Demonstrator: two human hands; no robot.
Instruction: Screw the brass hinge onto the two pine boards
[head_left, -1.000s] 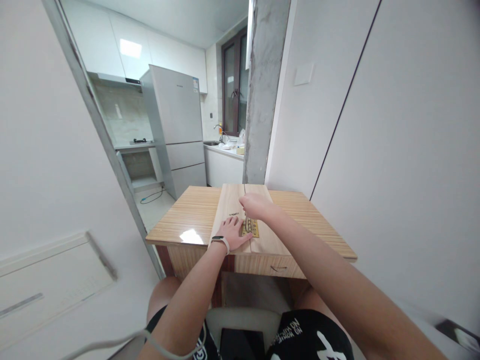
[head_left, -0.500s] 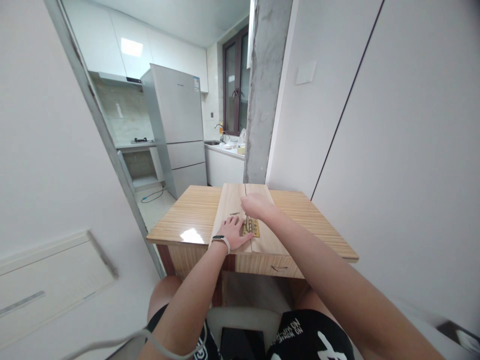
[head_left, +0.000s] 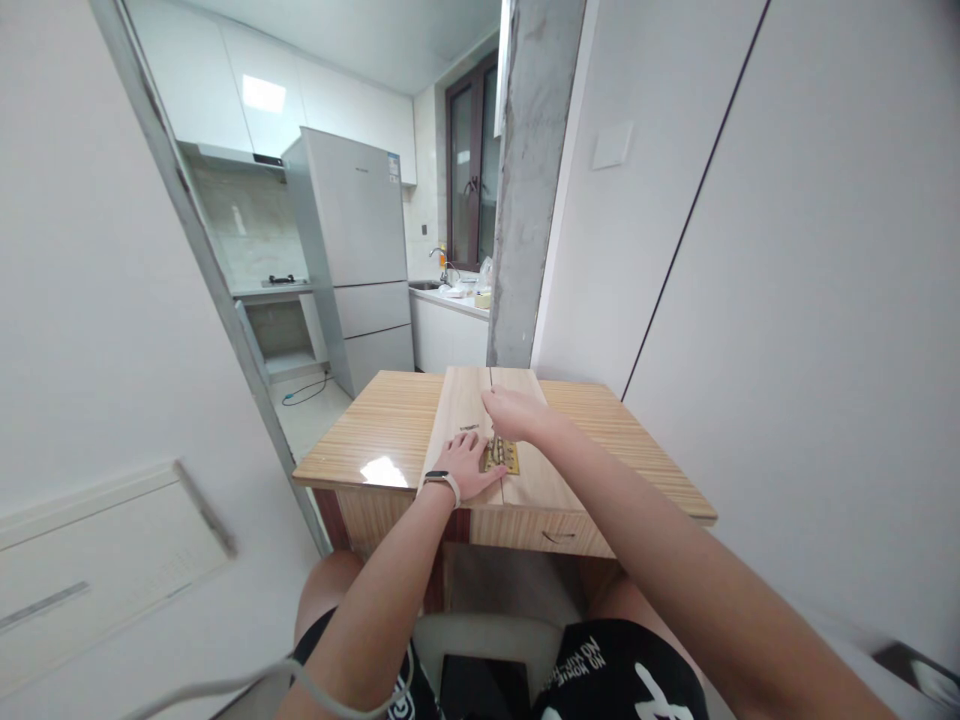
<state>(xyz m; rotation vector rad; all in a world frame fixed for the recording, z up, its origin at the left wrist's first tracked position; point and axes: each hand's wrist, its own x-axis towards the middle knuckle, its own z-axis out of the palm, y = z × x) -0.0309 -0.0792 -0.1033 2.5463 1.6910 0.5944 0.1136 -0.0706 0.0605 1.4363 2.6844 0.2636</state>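
Observation:
Two pale wooden boards lie side by side with a narrow seam between them, the left board (head_left: 466,395) and the right board (head_left: 534,485). A brass hinge (head_left: 512,459) spans that seam. My left hand (head_left: 463,466) lies flat with fingers spread on the left board, its thumb reaching across the hinge's near edge. Above the hinge, my right hand (head_left: 514,412) is closed in a fist around what looks like a screwdriver (head_left: 494,446). Only its thin metal shaft shows, pointing down at the hinge; the handle is hidden in the fist.
The boards rest across a wood-grain table (head_left: 375,430) with a drawer (head_left: 517,530) in front. A white wall (head_left: 787,300) stands at the right. Beyond are a grey pillar (head_left: 532,200), a fridge (head_left: 367,220) and a sink counter (head_left: 450,325). A pale cable (head_left: 225,685) crosses at lower left.
My right fist has turned slightly at the wrist over the hinge, staying in nearly the same place. The left hand, boards and hinge have not moved.

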